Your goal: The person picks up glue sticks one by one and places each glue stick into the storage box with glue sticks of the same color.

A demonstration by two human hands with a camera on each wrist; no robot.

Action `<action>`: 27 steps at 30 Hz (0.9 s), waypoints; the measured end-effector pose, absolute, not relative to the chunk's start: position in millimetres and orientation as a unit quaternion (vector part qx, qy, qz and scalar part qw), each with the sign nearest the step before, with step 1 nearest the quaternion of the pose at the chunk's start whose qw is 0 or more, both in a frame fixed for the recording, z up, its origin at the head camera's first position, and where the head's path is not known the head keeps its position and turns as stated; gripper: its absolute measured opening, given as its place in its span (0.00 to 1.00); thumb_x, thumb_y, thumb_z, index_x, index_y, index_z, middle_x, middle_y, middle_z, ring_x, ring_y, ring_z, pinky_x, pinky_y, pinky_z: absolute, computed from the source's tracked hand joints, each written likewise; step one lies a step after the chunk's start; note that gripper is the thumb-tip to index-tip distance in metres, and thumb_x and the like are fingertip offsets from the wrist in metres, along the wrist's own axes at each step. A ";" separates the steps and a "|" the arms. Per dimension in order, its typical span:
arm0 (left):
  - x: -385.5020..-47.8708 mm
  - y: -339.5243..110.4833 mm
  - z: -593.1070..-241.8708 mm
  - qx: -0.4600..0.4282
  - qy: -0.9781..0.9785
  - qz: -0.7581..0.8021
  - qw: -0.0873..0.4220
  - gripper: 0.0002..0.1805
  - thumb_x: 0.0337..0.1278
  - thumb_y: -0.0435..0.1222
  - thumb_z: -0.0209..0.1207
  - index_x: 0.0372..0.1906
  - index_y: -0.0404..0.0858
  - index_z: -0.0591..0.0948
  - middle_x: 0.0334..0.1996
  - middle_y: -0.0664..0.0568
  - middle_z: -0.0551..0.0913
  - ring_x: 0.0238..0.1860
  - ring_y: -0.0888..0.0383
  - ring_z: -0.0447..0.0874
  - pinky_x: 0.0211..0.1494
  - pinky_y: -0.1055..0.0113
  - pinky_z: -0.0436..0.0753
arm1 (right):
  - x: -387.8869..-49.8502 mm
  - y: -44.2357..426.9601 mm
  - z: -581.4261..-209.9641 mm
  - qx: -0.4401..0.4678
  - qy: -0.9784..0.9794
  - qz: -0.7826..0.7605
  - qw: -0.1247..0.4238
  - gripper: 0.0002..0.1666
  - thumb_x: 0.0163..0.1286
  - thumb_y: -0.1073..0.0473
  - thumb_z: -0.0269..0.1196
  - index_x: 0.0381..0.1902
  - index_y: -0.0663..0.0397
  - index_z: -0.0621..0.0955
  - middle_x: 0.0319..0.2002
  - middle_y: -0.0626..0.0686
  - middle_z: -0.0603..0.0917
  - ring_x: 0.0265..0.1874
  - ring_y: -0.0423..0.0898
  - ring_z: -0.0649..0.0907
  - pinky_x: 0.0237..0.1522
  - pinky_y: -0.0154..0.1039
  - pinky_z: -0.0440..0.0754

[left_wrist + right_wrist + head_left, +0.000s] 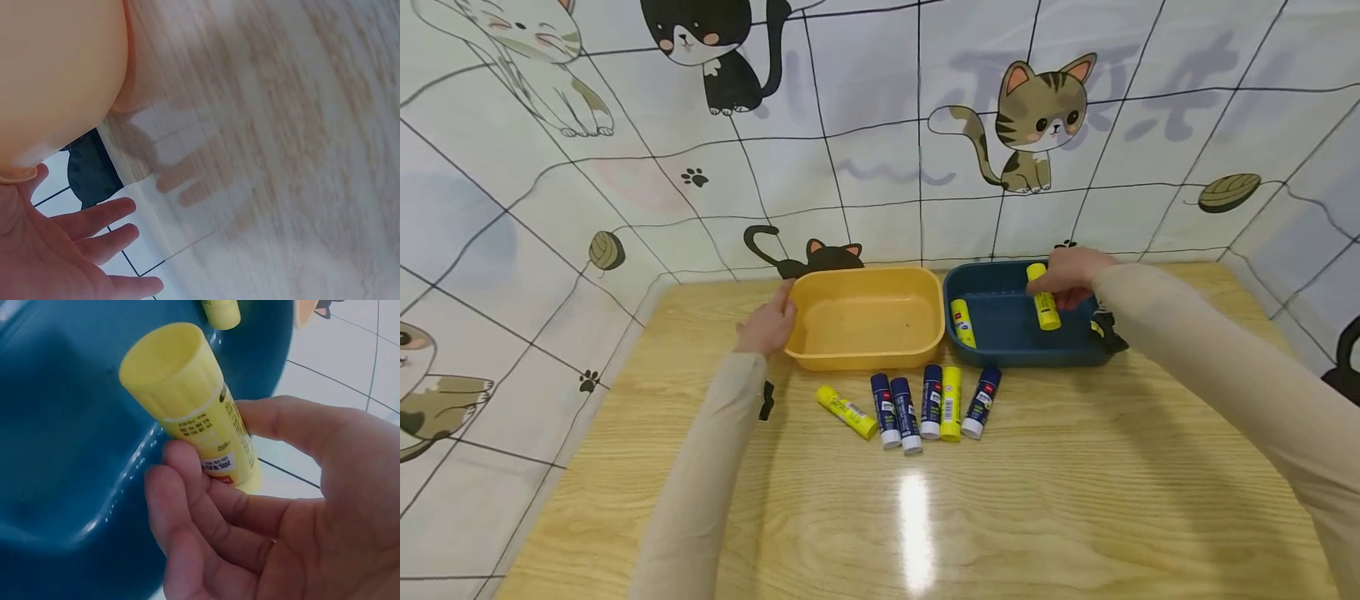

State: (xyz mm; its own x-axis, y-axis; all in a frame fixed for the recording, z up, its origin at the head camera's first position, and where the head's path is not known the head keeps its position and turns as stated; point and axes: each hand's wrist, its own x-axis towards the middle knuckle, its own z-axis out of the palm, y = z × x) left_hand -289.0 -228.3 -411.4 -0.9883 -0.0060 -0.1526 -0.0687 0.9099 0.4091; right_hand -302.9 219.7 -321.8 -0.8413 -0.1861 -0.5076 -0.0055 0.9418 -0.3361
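Observation:
My right hand (1075, 273) pinches a yellow glue stick (1043, 298) above the dark blue bin (1000, 357); in the right wrist view, thumb and fingertips hold the labelled tube (212, 434) at a tilt. Another yellow glue stick (962, 323) leans against the left inner side of that bin. At the left end of the orange-yellow bin (865, 362), my left hand (767, 323) touches the rim. Its fingers (100, 225) stick out fairly straight and spread in the left wrist view; whether the thumb presses the rim cannot be seen.
In front of the bins lie several navy glue sticks with white ends (906, 415), a yellow glue stick (951, 404) among them and another yellow one (847, 412) at their left. A cat-patterned cloth (880, 183) rises behind the wooden table (1037, 500).

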 end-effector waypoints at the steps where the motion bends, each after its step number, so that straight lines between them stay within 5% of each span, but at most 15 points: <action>1: -289.4 -228.9 -411.1 -0.020 0.975 0.210 0.072 0.30 0.73 0.48 0.28 0.77 0.55 0.48 0.69 0.37 0.63 0.67 0.32 0.60 0.60 0.25 0.44 | -304.7 218.0 -323.8 -0.047 0.944 -0.163 0.284 0.24 0.68 0.48 0.58 0.34 0.69 0.77 0.20 0.53 0.80 0.19 0.44 0.82 0.27 0.35 0.80; 27: -286.4 -227.1 -406.9 -0.032 0.975 0.204 0.080 0.30 0.73 0.48 0.27 0.77 0.55 0.48 0.69 0.37 0.64 0.66 0.32 0.61 0.62 0.27 0.45 | -324.6 161.9 -351.0 -0.052 0.910 -0.158 0.380 0.22 0.68 0.50 0.60 0.37 0.69 0.81 0.27 0.58 0.86 0.26 0.47 0.87 0.31 0.35 0.82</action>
State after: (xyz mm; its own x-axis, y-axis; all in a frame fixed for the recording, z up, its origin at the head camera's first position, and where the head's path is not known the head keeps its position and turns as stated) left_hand -286.4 -227.1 -406.9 -0.9852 -0.0305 -0.1684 -0.0954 0.9149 0.3924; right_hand -324.6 161.9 -351.0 -0.7057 -0.2148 -0.6752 0.0250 0.9448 -0.3267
